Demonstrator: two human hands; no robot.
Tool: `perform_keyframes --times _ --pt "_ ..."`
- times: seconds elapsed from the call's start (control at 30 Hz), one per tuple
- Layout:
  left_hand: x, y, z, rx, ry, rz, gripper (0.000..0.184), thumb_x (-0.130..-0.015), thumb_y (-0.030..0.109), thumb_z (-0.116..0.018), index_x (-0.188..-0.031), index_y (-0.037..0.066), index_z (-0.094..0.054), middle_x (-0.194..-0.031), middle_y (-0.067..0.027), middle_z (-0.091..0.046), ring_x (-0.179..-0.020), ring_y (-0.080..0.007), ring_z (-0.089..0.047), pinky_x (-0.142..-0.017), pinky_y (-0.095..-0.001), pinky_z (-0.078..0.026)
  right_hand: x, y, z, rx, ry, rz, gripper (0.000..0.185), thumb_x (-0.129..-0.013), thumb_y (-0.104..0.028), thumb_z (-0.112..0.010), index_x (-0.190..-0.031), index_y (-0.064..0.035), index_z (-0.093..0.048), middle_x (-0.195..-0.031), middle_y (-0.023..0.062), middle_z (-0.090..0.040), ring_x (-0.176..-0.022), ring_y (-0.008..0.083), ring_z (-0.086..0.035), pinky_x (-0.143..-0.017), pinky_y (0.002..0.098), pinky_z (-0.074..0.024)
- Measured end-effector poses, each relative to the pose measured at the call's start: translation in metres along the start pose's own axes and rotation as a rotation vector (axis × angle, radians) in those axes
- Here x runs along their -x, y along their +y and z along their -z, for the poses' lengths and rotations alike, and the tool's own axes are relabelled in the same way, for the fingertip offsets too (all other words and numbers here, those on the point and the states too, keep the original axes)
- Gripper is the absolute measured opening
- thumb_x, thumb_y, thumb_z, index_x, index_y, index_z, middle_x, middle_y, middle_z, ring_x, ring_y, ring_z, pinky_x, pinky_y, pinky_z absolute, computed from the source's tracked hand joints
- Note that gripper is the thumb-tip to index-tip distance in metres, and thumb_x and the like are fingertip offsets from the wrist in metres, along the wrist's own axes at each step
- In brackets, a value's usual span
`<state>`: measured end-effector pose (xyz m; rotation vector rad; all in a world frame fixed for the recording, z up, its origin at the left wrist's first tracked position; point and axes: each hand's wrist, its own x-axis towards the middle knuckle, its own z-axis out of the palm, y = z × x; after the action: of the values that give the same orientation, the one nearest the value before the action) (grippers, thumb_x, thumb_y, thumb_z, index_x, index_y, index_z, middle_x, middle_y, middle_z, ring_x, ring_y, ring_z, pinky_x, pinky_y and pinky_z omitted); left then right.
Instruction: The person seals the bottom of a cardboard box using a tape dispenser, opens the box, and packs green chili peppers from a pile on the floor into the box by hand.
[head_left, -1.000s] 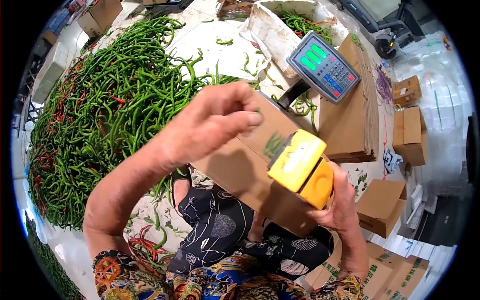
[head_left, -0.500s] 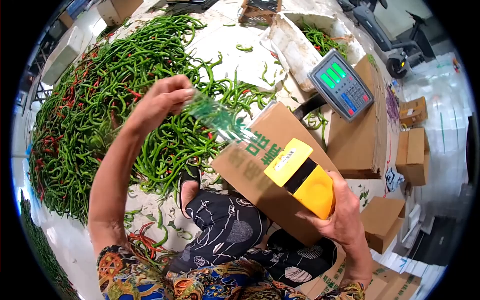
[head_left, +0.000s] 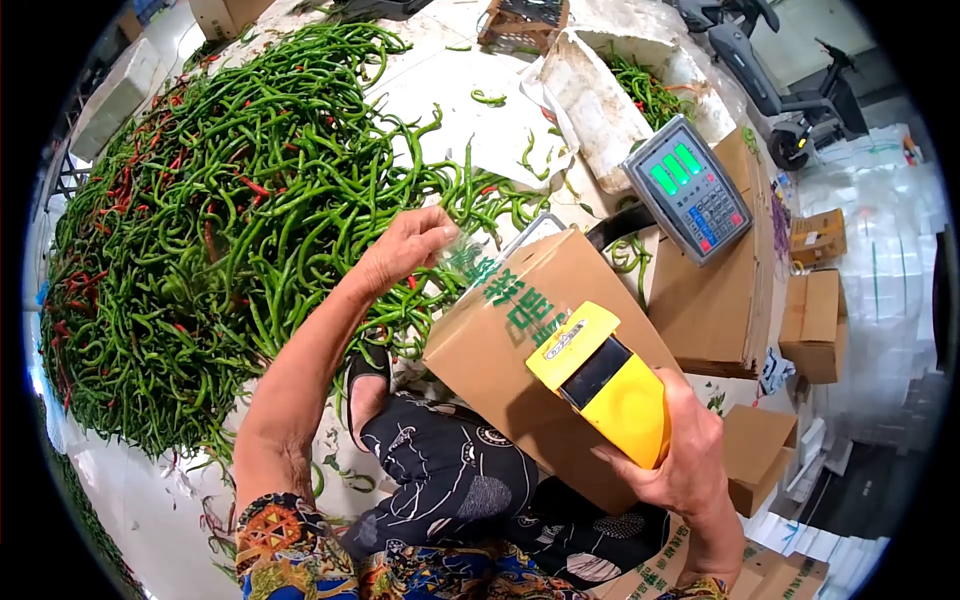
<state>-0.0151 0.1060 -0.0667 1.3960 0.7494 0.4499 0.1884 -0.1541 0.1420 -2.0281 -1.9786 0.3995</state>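
My right hand (head_left: 680,445) is wrapped round a yellow tape dispenser (head_left: 625,400), which rests on top of a closed cardboard box (head_left: 590,460). Clear tape with green printed characters (head_left: 520,300) runs from the dispenser over the box top towards the far left edge. The tape's free end is pinched in the fingers of my left hand (head_left: 410,245), just beyond that edge. Behind the box, a scale display (head_left: 690,190) shows green digits, and part of the metal scale platform (head_left: 537,232) shows under the box's far side.
A large heap of green and red chili peppers (head_left: 230,200) spreads over the floor at left. A white foam box (head_left: 595,110) with peppers stands behind the scale. Flat cardboard (head_left: 715,300) is stacked at right, near small boxes (head_left: 812,325). A scooter (head_left: 780,95) stands at the back right.
My left hand first drew the tape out to the left, then came back down and right towards the box with its end. The dispenser stays in my right hand, tilted slightly differently.
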Motion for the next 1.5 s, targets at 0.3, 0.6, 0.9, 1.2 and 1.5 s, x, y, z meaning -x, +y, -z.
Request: perform_keyframes --times 0.3,0.6,0.9,1.2,1.5 --pt "-0.004 -0.161 -0.056 -0.347 0.101 -0.006 0.026 -0.085 0.025 -0.053 -0.08 0.0 -0.058 -0.073 -0.017 -0.06 -0.07 -0.0285 -0.059 -0.066 -0.0398 -0.047 0.005 0.006 -0.003 -0.024 -0.011 -0.013 0.073 -0.063 -0.026 -0.087 -0.118 0.0039 -0.049 -0.098 0.0199 -0.063 -0.084 0.033 -0.067 -0.073 0.0371 -0.055" --pt "-0.026 -0.062 -0.038 -0.301 0.348 -0.09 0.033 -0.095 0.028 -0.05 -0.107 0.0 -0.063 -0.095 -0.0107 -0.067 -0.089 -0.0212 -0.062 -0.079 -0.0336 -0.049 0.001 0.007 -0.006 -0.005 0.026 0.009 0.076 -0.056 -0.014 -0.083 -0.121 0.005 -0.047 -0.097 0.0217 -0.062 -0.083 0.0359 -0.066 -0.074 0.0381 -0.0546" --pt "-0.021 0.064 -0.083 0.078 -0.115 -0.212 0.07 -0.097 0.059 -0.027 -0.14 0.005 -0.042 -0.134 -0.0167 -0.051 -0.126 -0.0241 -0.046 -0.103 -0.0376 -0.037 0.01 0.012 -0.01 -0.045 0.056 -0.032 0.069 -0.06 -0.023 -0.08 -0.118 0.0002 -0.051 -0.095 0.0202 -0.064 -0.081 0.035 -0.067 -0.074 0.0375 -0.0536" --pt "-0.027 0.034 -0.086 0.088 -0.165 -0.316 0.058 -0.101 0.049 -0.031 -0.128 0.001 -0.05 -0.117 -0.014 -0.058 -0.107 -0.0211 -0.054 -0.097 -0.032 -0.04 0.026 0.027 -0.02 -0.085 0.154 0.019 0.074 -0.054 -0.022 -0.083 -0.116 0.0028 -0.054 -0.097 0.0196 -0.065 -0.085 0.0337 -0.068 -0.077 0.0372 -0.0549" --pt "-0.019 0.046 -0.08 -0.02 -0.08 -0.039 0.051 -0.1 0.043 -0.041 -0.127 0.001 -0.054 -0.118 -0.0145 -0.062 -0.107 -0.0237 -0.057 -0.097 -0.0341 -0.042 0.021 0.018 -0.016 -0.096 0.15 0.061 0.074 -0.056 -0.016 -0.083 -0.121 0.0026 -0.052 -0.103 0.0188 -0.064 -0.089 0.0335 -0.066 -0.08 0.038 -0.0535"
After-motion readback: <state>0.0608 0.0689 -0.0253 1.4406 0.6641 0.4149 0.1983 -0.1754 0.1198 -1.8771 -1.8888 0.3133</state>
